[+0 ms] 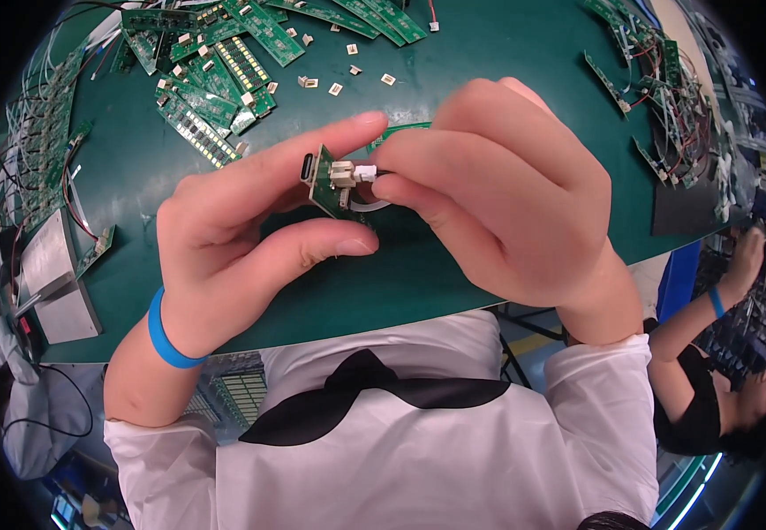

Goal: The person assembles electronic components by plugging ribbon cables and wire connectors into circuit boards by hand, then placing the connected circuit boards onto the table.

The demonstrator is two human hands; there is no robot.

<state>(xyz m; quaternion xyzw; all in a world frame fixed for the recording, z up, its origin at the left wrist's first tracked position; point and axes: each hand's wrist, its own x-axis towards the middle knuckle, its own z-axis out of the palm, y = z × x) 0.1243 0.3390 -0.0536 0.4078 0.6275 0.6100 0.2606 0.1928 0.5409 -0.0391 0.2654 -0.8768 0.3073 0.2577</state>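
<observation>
Between the thumb and fingers of my left hand (224, 208) is a small green circuit board (322, 193), held on edge. A black-and-metal port sits on its left face, and a cream socket (342, 174) stands out on its right. My right hand (524, 190) pinches a white wire connector (366, 173) in line with that socket, touching or nearly touching it. Whether the connector is fully seated I cannot tell. A pale wire curves below it, and the right fingertips hide the rest. Part of another green board shows behind the right fingers.
Green circuit boards (264, 35) lie heaped at the far left of the green table (471, 79), with small white connectors (336, 89) scattered beside them. Wired boards (670, 106) crowd both sides. A metal plate (60, 287) lies left. Other people work at both sides.
</observation>
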